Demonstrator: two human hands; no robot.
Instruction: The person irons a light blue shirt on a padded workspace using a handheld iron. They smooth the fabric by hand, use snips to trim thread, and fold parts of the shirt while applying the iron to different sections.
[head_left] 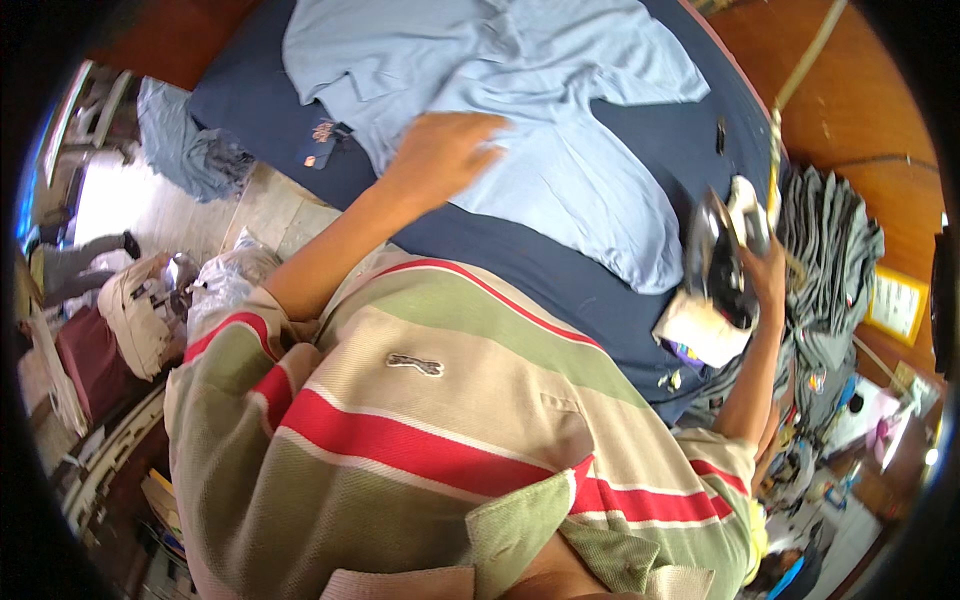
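A light blue short-sleeved shirt (560,150) lies spread on a dark blue cloth-covered table (545,245), with some wrinkles in it. Over the shirt's left side reaches my left hand (445,155), slightly blurred, its fingers stretched out and nothing seen in it. At the table's right edge my right hand (765,268) is closed round the handle of a clothes iron (712,250). The iron's metal plate faces left, toward the shirt. Beneath the iron lies a folded whitish cloth (700,332). Its cord (774,165) runs upward from it.
Dark grey folded garments (830,250) are stacked right of the table. A small black object (720,136) and some scraps (318,140) lie on the cover. Blue-grey fabric (190,140) hangs at the far left, above bags (140,315). A wooden panel (850,90) stands behind the table.
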